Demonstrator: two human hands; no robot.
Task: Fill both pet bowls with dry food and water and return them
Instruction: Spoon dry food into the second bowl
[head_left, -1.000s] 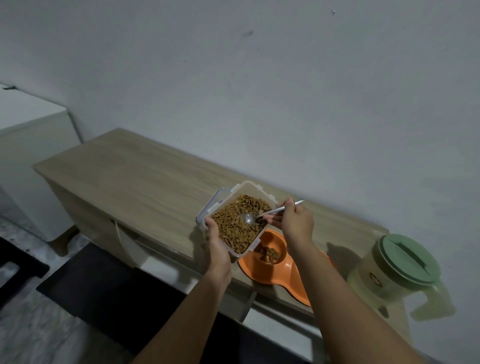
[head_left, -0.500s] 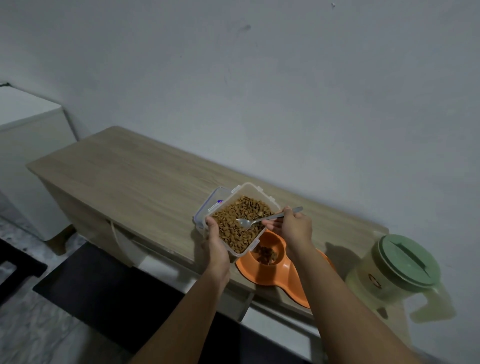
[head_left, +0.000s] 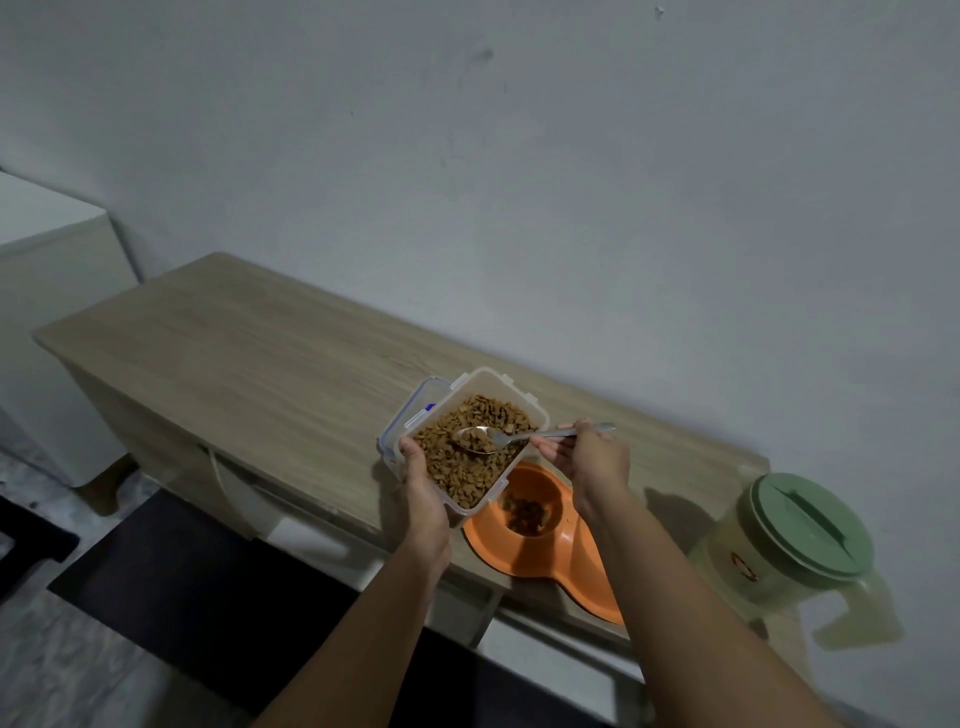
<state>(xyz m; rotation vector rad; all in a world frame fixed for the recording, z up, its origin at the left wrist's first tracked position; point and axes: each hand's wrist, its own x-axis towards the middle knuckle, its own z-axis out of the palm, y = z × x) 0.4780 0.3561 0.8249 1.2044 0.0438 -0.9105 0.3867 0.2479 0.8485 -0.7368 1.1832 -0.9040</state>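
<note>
We hold the clear container (head_left: 470, 447) of dry food with our left hand (head_left: 422, 486) above the wooden cabinet (head_left: 249, 358), while our right hand (head_left: 592, 457) pinches a loaded spoon (head_left: 485, 440) over it, near the orange double bowl (head_left: 558, 551).

A clear, square plastic container (head_left: 470, 447) of brown dry food (head_left: 457, 470) is held tilted above the table edge. A metal spoon (head_left: 498, 439) carries a heap of kibble over it, its handle pointing toward 3 o'clock. At the container's 5 o'clock lies an orange double pet bowl (head_left: 550, 564); its near-side well holds a little kibble. A lidded green-topped water jug (head_left: 795, 535) stands at the bowl's 3 o'clock.
</note>
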